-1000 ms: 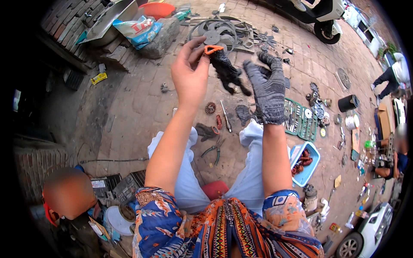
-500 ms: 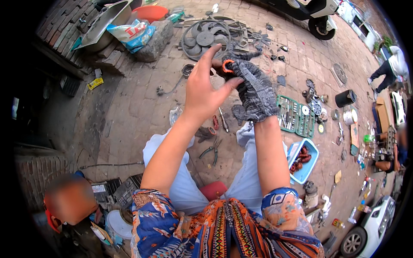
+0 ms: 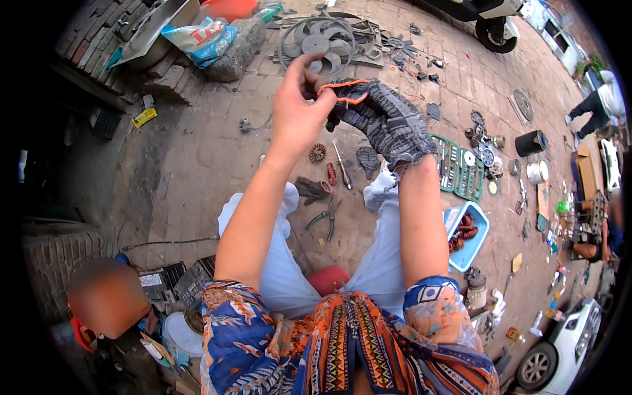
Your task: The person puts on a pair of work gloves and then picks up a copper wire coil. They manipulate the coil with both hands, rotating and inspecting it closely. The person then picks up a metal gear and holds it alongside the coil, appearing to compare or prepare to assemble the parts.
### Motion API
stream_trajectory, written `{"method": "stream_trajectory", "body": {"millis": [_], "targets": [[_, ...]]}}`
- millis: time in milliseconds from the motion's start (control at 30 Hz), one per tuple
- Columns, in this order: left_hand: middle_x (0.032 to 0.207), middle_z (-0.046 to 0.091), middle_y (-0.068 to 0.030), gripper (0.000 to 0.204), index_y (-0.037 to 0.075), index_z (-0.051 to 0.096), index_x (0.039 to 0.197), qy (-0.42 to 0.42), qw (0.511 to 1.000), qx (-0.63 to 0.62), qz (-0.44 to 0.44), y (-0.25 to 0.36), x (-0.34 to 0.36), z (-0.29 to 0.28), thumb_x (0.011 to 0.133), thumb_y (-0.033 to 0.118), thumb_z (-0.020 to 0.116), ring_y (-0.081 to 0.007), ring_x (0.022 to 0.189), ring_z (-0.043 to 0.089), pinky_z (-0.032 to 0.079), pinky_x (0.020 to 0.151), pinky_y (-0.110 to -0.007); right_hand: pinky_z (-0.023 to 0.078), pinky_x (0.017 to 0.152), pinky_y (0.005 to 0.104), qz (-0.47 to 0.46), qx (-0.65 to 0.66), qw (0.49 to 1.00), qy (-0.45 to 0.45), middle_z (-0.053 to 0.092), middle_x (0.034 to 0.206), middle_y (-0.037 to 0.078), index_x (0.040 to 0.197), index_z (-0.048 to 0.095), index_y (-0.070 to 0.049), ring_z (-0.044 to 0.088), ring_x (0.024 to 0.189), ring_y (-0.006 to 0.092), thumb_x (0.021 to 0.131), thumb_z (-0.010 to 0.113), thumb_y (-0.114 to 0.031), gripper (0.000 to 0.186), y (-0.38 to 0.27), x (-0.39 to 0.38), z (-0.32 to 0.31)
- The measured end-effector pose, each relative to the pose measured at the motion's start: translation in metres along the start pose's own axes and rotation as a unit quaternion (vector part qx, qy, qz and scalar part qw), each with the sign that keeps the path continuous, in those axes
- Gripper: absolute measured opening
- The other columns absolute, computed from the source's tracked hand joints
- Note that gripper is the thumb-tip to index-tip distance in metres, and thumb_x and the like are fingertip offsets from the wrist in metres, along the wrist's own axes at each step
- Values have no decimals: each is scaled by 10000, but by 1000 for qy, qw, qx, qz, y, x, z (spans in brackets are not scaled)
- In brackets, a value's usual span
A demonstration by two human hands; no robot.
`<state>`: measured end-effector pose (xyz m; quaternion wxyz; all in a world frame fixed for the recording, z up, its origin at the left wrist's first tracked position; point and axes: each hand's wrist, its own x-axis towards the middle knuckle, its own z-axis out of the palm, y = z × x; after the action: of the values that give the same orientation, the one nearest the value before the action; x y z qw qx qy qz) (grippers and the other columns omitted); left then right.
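My bare left hand [image 3: 297,108] pinches the orange edge of a dark work glove [image 3: 347,99], stretching its cuff open. Covered by a grey knitted glove, my right hand [image 3: 392,125] grips the other side of that cuff; its fingertips are partly hidden. Between my knees on the paving lie another dark glove [image 3: 311,189], a round copper-wound part [image 3: 317,153], a reddish coil [image 3: 331,174], a screwdriver [image 3: 342,166] and pliers [image 3: 322,224]. A grey cloth-like piece [image 3: 367,158] rests beside my right shin.
Ahead lies a fan in its frame [image 3: 316,43]. To the right are a green socket set case [image 3: 454,168], a blue basin [image 3: 466,240] of copper coils and a black cylinder [image 3: 530,143]. A person's blurred head [image 3: 108,296] is at lower left; another person [image 3: 605,102] stands far right.
My left hand has moved slightly left and closed on the orange edge, drawing the cuff wide. The right hand has turned, and the round copper-wound part has come into view below.
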<state>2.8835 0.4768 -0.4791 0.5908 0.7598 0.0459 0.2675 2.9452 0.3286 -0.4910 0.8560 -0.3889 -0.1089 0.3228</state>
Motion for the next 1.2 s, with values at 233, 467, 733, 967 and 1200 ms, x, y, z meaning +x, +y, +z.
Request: {"method": "stream_trajectory", "body": {"millis": [233,467,733,967,1200], "targets": [[708,469,1,518,39,549,1180,6,992,123,8,-4,10,-27,666,-27,549,-91,710,492,445,700,-232,514,721,279,56,34,998,6,652,983,110,1086,583,5,619,836,168,890,528,-131,245,-10,-8,4],[875,587,-64,421,63,622,1074,-58,830,295,470,6,-1,-3,663,-27,600,-229,885,583,507,783,-319,484,662,264,-71,-463,883,-20,628,879,51,1009,606,2,570,760,111,866,582,-229,273,-3,12,-18],[857,595,-82,141,39,571,842,-172,849,409,287,-7,-21,8,701,51,584,-255,823,589,512,649,-350,484,608,313,-103,-407,901,111,633,718,108,825,636,-55,597,636,222,751,654,-169,138,2,10,5],[950,615,-131,220,47,602,963,-97,957,194,191,-61,-11,12,748,87,594,-309,899,577,451,834,-384,490,668,370,-456,-708,539,11,647,855,101,954,644,-150,625,766,266,718,673,-181,240,34,-2,25],[941,632,-82,199,29,579,1023,-58,920,-346,-174,-46,24,-5,830,64,550,-221,891,600,460,848,-349,479,637,380,-428,-737,521,46,631,812,101,979,635,-151,610,740,284,723,633,-142,256,47,11,40]]}}
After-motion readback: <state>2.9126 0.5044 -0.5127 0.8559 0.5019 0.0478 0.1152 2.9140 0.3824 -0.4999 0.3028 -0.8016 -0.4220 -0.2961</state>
